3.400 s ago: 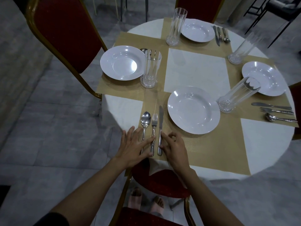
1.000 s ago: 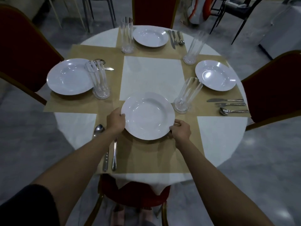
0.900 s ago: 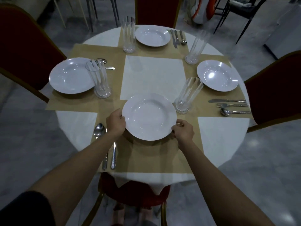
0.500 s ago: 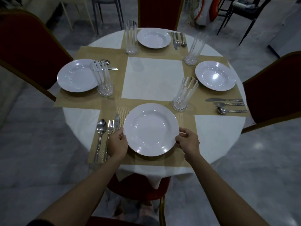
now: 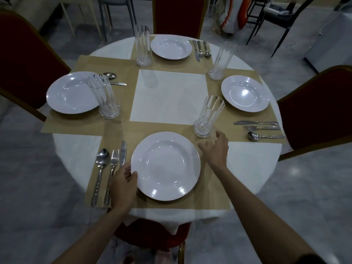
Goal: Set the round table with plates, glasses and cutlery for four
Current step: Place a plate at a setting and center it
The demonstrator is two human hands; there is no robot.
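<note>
Head view: my left hand [image 5: 122,184] pinches the plate [image 5: 165,165] by its left rim, flat on the mat [image 5: 209,187] before me. My right hand [image 5: 216,149] hovers open, fingers spread, just beside the glass [image 5: 208,116]. A careless reach could tip that tall glass; sliding the plate could shove the knife [image 5: 122,153].

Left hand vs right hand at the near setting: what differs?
Left hand grips the near plate by its rim; right hand holds nothing.
Left hand's thumb curls over the rim; right hand's fingers are loosely spread.
Left hand is left of the plate, over the knife's handle; right hand is right of it, beside the near glass.
Both are bare.
</note>
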